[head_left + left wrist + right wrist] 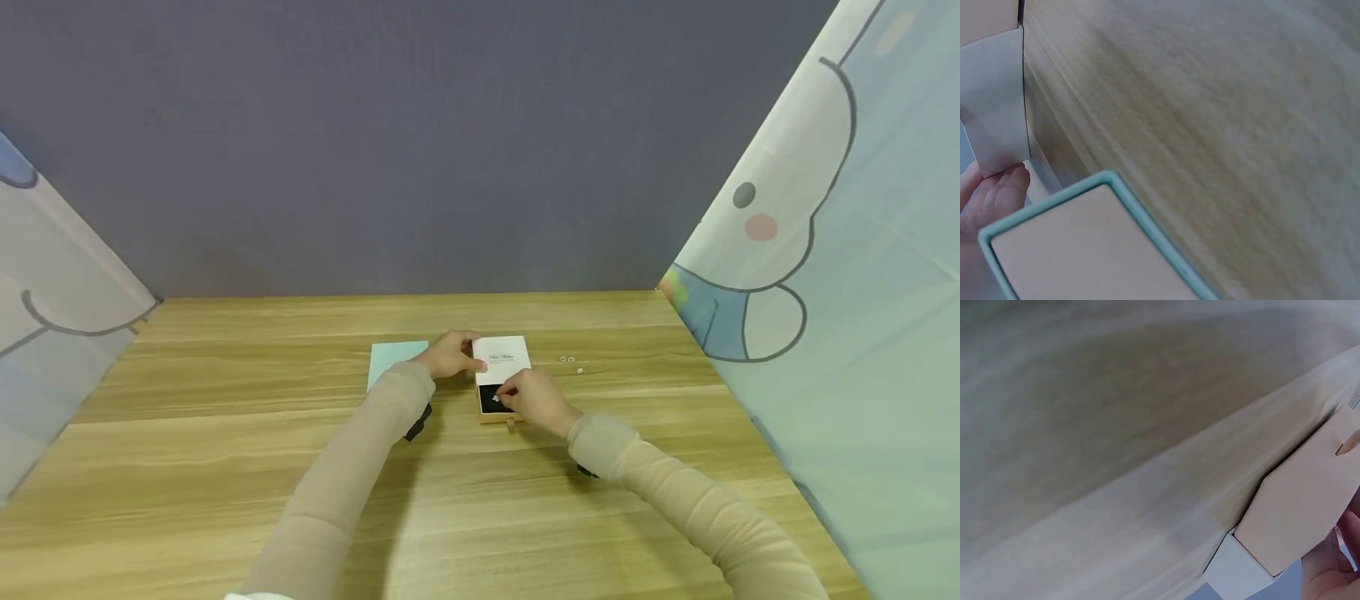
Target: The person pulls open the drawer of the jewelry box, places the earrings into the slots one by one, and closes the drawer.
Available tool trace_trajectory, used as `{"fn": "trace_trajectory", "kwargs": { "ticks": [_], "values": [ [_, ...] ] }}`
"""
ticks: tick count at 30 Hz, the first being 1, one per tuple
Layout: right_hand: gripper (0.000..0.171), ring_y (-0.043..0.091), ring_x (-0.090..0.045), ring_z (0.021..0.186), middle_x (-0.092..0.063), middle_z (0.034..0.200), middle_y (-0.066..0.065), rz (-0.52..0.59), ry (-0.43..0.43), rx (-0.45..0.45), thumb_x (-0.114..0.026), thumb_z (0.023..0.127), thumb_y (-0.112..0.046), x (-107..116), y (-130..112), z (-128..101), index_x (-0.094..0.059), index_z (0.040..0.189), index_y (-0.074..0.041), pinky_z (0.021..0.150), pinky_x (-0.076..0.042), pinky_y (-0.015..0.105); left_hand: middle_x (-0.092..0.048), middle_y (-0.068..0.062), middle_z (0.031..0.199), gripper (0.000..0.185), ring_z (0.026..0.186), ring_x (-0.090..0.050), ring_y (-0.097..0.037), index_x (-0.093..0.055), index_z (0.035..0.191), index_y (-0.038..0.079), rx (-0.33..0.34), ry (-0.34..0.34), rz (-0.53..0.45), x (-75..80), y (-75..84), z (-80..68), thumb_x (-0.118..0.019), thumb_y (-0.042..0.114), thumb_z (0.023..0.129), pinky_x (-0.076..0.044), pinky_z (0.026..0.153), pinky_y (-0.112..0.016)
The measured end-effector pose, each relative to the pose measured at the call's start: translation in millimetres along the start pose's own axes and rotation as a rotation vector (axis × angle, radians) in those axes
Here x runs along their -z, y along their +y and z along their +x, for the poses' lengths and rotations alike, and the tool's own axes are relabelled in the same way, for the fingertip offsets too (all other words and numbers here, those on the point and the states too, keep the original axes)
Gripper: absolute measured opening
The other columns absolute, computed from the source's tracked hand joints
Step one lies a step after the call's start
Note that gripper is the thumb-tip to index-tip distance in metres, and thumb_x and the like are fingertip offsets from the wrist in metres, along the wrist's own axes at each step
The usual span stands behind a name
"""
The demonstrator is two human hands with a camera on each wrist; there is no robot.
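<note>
While your left hand (pixel 452 355) steadies it, the small box (pixel 501 379) sits near the middle of the wooden table (pixel 225 433): a white sleeve with a line of fine script on top, and a tan drawer pulled partway out toward you, showing a black lining and a little tab at its front edge. Just left of it, touching your left hand, lies a pale mint card (pixel 393 360). A few tiny pale pieces (pixel 570 362) lie to the right of the box, too small to identify. Something small and pale (pixel 495 399) shows on the black lining at your right fingertips; you cannot tell what it is. Both wrist views are blurred and show only box edges and skin. Your left fingers curl round the sleeve's left edge, gripping it. Your right hand (pixel 536 400) lies over the open drawer, fingertips bent down together as if pinching that small piece, though the grip itself is hidden.
</note>
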State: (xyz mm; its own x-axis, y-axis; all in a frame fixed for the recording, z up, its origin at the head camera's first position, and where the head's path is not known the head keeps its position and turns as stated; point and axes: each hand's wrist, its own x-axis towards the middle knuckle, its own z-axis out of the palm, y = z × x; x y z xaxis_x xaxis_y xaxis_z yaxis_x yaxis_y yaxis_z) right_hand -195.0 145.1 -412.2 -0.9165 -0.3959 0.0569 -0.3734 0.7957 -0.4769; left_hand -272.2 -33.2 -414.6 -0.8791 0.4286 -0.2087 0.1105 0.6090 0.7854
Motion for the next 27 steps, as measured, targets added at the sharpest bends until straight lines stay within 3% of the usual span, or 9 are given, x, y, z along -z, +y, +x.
{"fn": "trace_trajectory", "kwargs": {
  "ticks": [8,21,27],
  "values": [
    [0.007,0.010,-0.064,0.069,-0.071,0.084,0.008,-0.016,0.020,0.035,-0.068,0.080,-0.006,1,-1,2,-0.074,0.083,-0.004,0.058,-0.052,0.018,-0.049,-0.011,0.132,0.068,0.119,-0.048,-0.024,-0.038,0.139,0.005,-0.003,0.017,0.003,1.6,-0.6,1.6,-0.070,0.021,0.082,-0.042,0.099,-0.039],
    [0.006,0.009,-0.064,0.068,-0.071,0.079,0.007,0.063,0.033,0.045,-0.070,0.079,-0.005,0,3,-2,-0.074,0.082,-0.003,0.056,-0.049,0.013,-0.045,-0.011,0.136,0.067,0.124,-0.044,-0.026,-0.036,0.141,0.005,0.022,-0.001,-0.005,0.4,4.2,-7.5,-0.068,0.020,0.084,-0.040,0.101,-0.041],
    [0.006,0.007,-0.062,0.066,-0.071,0.080,0.006,0.100,0.029,0.000,-0.070,0.079,-0.006,1,4,-1,-0.074,0.083,-0.004,0.055,-0.049,0.015,-0.043,-0.011,0.139,0.068,0.126,-0.043,-0.026,-0.036,0.141,0.006,0.021,-0.002,-0.002,1.1,3.4,-3.6,-0.069,0.021,0.083,-0.039,0.103,-0.040]
  ]
}}
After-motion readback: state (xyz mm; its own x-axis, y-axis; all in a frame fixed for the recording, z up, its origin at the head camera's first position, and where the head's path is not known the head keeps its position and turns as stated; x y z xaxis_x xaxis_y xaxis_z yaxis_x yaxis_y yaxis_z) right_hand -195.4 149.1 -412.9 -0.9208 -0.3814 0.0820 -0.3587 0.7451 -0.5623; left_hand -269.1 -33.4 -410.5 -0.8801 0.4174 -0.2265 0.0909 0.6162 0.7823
